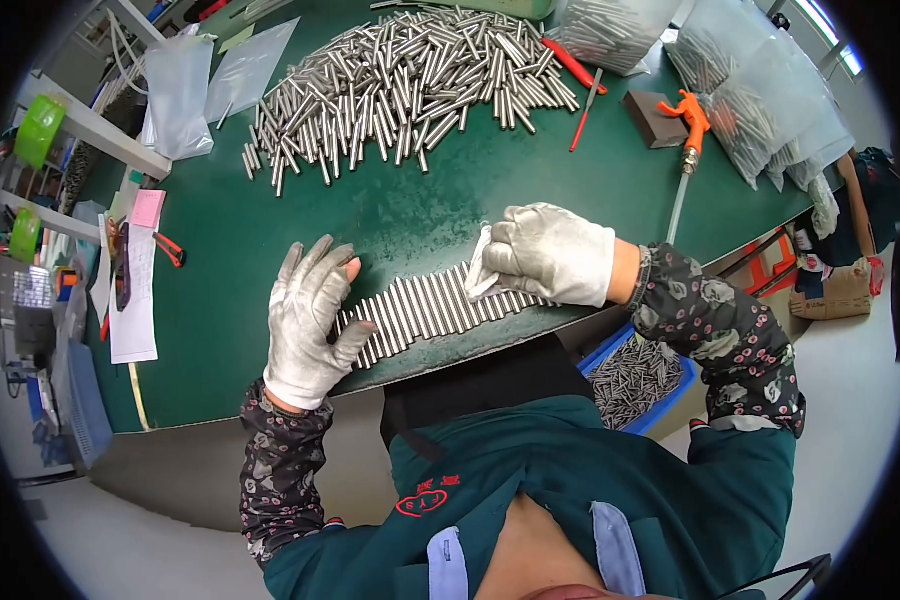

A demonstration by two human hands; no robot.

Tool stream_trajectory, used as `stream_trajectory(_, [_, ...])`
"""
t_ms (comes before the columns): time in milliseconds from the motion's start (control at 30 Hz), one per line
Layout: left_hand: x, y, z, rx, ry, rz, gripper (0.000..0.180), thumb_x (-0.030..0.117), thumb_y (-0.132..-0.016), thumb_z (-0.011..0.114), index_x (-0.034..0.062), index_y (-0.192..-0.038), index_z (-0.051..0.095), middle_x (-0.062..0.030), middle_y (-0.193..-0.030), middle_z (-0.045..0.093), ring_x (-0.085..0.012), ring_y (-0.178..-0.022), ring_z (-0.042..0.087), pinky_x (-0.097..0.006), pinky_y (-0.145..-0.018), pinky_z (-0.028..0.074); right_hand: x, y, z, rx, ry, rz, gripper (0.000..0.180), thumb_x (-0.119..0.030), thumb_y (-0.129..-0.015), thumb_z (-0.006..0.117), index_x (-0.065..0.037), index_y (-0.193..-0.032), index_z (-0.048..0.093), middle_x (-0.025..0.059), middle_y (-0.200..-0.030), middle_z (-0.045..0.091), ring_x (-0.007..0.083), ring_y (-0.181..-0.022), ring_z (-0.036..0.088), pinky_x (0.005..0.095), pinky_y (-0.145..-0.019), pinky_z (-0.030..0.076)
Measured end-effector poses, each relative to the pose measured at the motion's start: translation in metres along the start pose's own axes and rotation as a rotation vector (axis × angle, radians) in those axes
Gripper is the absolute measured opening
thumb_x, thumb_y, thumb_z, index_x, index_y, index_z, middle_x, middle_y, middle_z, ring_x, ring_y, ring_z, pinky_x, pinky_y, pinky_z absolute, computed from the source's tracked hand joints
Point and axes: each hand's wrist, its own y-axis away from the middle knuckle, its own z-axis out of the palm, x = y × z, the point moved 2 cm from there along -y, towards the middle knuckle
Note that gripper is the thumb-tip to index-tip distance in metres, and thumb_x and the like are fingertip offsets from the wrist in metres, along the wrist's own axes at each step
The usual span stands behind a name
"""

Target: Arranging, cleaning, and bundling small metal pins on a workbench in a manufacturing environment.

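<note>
A row of short shiny metal pins (420,310) lies side by side on the green table, close to its front edge. My left hand (312,315), in a white glove with bare thumb and fingertip showing, rests at the row's left end with its fingers spread. Over the right part of the row, my gloved right hand (552,252) is closed on a white cloth (482,268), which touches the pins. That hand hides the pins beneath it. Farther back, a large heap of similar metal pins (400,85) spreads across the table.
Right of the heap lie red-handled pliers (575,66), a thin red tool (582,122), a brown block (656,120) and an orange air gun (692,125). Bags of pins (750,90) stand at the back right. Papers (133,290) lie left. A blue bin (678,385) of pins sits below the edge.
</note>
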Motion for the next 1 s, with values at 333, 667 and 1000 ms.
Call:
stream_trajectory(333, [-0.010,0.022,-0.003,0.055,0.027,-0.079,0.055,0.049,-0.081,0.052,0.0016,-0.108,0.055,-0.0130,-0.112,0.055,-0.0343,-0.113,0.048,-0.049,-0.100,0.029,-0.001,-0.026,-0.016,0.145,-0.168,0.047,0.029,-0.028,-0.074,0.061,-0.002,-0.087,0.058,0.0139,-0.086,0.056,0.0307,-0.078,0.053,0.0385,-0.076,0.042])
stream_trajectory(667, [-0.015,0.023,0.001,-0.001,0.080,-0.104,0.059,0.051,-0.079,0.052,0.0024,-0.112,0.053,-0.0136,-0.114,0.054,-0.0351,-0.113,0.047,-0.048,-0.099,0.029,-0.001,-0.046,0.019,-0.022,-0.012,-0.002,0.021,-0.018,-0.076,0.060,-0.004,-0.090,0.055,0.0124,-0.080,0.054,0.0308,-0.077,0.054,0.0383,-0.068,0.045])
stream_trajectory(1000, [-0.001,0.029,-0.004,-0.179,-0.014,-0.112,0.076,0.056,-0.072,0.056,0.0009,-0.122,0.044,-0.0178,-0.126,0.044,-0.0375,-0.121,0.037,-0.050,-0.102,0.024,-0.004,-0.060,0.002,0.107,-0.647,0.323,0.023,-0.020,-0.083,0.057,-0.003,-0.096,0.050,0.0079,-0.075,0.054,0.0180,-0.067,0.056,0.0295,-0.056,0.047])
